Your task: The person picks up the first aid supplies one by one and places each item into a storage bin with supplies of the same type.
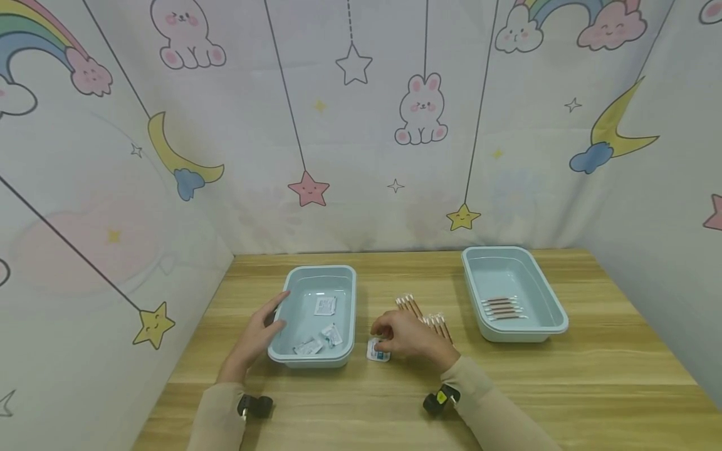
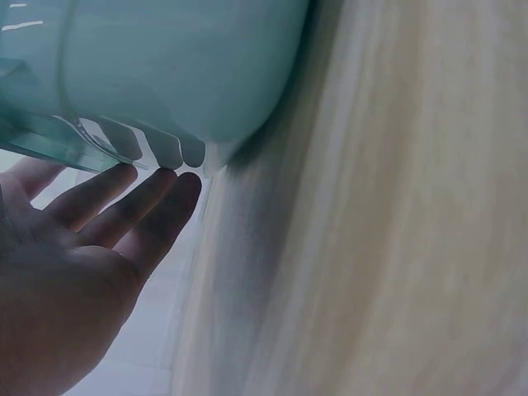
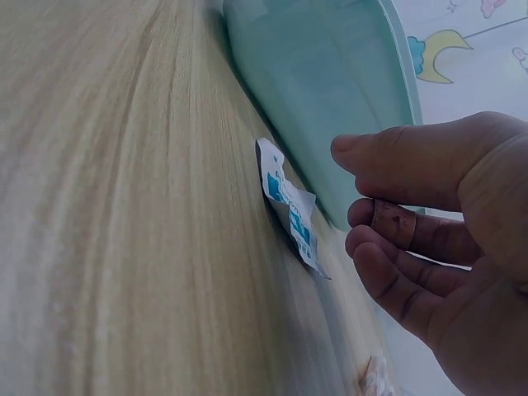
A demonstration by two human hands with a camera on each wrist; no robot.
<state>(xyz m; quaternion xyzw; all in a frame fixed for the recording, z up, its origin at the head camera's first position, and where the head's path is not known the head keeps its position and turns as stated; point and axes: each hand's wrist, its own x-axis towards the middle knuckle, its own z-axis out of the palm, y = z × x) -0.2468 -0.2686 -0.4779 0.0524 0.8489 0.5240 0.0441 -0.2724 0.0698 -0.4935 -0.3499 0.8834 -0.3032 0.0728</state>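
My left hand is at the left side of a light blue plastic basin. In the left wrist view its spread fingertips touch the basin's outer wall. Several small white printed sachets lie inside this basin. One more white sachet with blue print is flat on the table just right of the basin. Over it hovers my right hand, fingers loosely bent and thumb apart. The right wrist view shows a gap between that hand and the sachet, with nothing held.
Two groups of brown-stemmed cotton swabs lie on the wooden table beyond and beside the right hand. Farther right stands a second light blue basin, with several swabs inside. A cartoon-printed curtain borders the table's back and sides.
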